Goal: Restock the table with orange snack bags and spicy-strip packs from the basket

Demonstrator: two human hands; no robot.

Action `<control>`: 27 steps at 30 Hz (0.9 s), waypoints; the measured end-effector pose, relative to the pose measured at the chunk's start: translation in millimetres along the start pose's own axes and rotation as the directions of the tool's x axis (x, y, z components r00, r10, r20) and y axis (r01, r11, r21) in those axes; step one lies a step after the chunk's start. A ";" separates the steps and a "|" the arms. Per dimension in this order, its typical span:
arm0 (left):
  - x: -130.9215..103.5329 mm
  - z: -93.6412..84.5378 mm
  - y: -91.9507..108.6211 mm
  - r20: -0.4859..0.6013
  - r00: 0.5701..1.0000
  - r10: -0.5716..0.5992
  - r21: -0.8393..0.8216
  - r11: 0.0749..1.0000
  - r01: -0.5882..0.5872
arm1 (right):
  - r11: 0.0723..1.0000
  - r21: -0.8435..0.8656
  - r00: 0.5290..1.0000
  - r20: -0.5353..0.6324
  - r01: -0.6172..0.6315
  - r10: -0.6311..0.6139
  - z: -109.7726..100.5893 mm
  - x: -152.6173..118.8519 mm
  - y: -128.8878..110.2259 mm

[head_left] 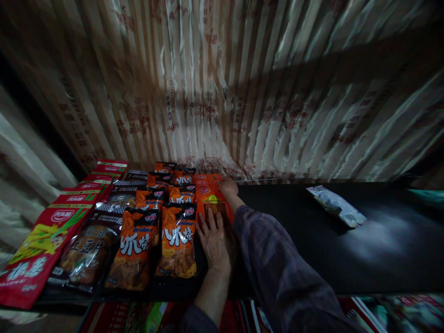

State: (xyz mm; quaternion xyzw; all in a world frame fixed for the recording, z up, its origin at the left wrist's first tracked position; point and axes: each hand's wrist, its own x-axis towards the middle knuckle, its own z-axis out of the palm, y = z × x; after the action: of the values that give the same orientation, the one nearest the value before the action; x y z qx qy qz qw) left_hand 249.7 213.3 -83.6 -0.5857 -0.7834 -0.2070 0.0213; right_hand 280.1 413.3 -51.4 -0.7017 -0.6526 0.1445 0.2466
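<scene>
A flat orange snack packet (208,194) with a yellow round label lies on the black shelf, to the right of the upright-facing rows of orange snack bags (178,236). My left hand (215,240) rests on the packet's lower part with its fingers spread. At the packet's far right corner, my right hand (229,187) is curled against the edge and appears to pinch it; its fingertips are partly hidden. The right sleeve covers some of the shelf beside the packet.
Dark bags of brown snacks (90,245) and long red packets (45,240) lie in rows at left. A silver-white packet (336,206) lies on the black shelf (298,208) at right. Behind hangs a pleated, printed sheet (208,83). More packages show below the front edge.
</scene>
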 end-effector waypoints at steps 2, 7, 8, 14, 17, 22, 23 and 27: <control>0.2 0.0 -0.1 -0.018 1.000 0.003 -0.003 1.000 -0.003 | 0.998 -0.028 0.998 -0.044 0.048 -0.049 -1.0 -6.7 -1.4; 0.1 1.7 1.1 -0.120 0.993 0.008 -0.045 0.999 -0.014 | 0.984 -0.053 0.978 -0.120 0.167 -0.172 -7.2 -26.8 -3.4; -0.2 0.9 1.9 -0.138 0.990 0.000 -0.063 0.998 -0.008 | 0.985 -0.033 0.978 -0.110 0.172 -0.174 -9.8 -31.1 -2.4; -3.8 -9.1 6.5 -0.191 0.978 -0.087 -0.162 0.985 0.056 | 0.976 0.107 0.979 -0.090 0.192 -0.183 -30.3 -69.0 20.0; -4.5 -8.6 6.2 -0.196 0.975 -0.107 -0.185 0.980 0.071 | 0.959 0.155 0.970 -0.092 0.239 -0.227 -36.7 -96.5 37.0; -0.8 -2.6 5.8 -0.193 0.970 -0.146 -0.177 0.978 0.112 | 0.941 0.177 0.957 -0.065 0.289 -0.282 -34.5 -135.5 56.9; 0.9 -2.2 6.0 -0.193 0.970 -0.151 -0.167 0.979 0.119 | 0.939 0.178 0.955 -0.062 0.295 -0.289 -33.1 -140.0 58.9; 9.6 -4.8 7.3 -0.176 0.968 -0.181 -0.129 0.979 0.160 | 0.946 0.176 0.963 -0.050 0.271 -0.267 -29.6 -147.2 61.4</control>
State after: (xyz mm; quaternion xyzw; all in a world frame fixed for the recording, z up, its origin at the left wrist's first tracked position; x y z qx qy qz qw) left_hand 252.4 221.9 -74.4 -0.4943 -0.8124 -0.3064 0.0430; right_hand 331.9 261.7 -77.0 -0.5825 -0.7230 0.1594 0.3354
